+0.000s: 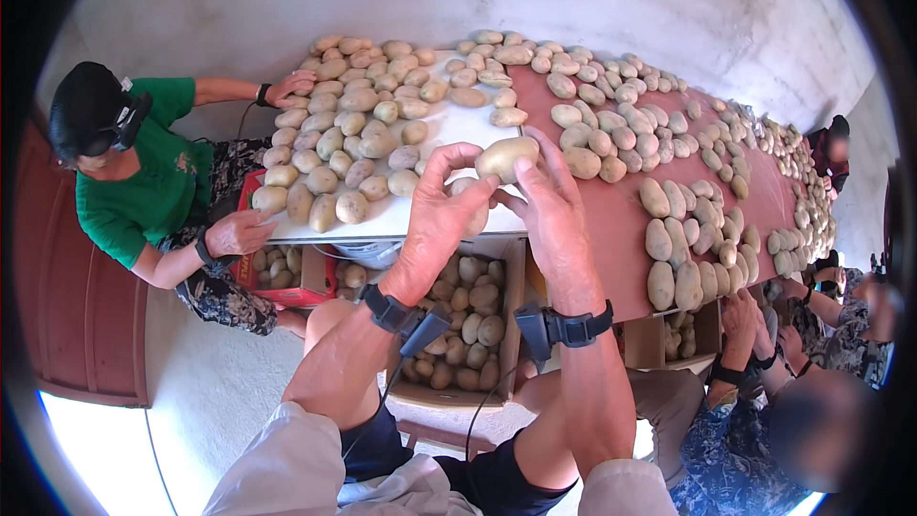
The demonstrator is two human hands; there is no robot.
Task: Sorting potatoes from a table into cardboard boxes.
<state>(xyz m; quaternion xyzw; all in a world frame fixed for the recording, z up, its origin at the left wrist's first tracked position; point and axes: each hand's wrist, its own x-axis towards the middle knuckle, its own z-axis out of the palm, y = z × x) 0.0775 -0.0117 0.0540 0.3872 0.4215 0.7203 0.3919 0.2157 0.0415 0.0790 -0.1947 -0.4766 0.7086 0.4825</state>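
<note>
Over the front edge of the white tabletop (pixel 449 129), both my hands are raised close together. My right hand (pixel 549 201) is closed on a smooth yellowish potato (pixel 506 158), with the thumb across its near side. Beside it, my left hand (pixel 439 201) is closed round another potato (pixel 475 210), partly covered by the fingers. The left fingertips reach up to the right hand's potato. To the left on the white tabletop lies a spread of loose potatoes (pixel 349 124).
A cardboard box (pixel 516 325) of potatoes stands below the table edge. The reddish tabletop (pixel 621 258) at right carries many potato clusters. At left, a person in green (pixel 143 201) reaches to the potatoes, near a red box (pixel 310 277). Other people sit along the right.
</note>
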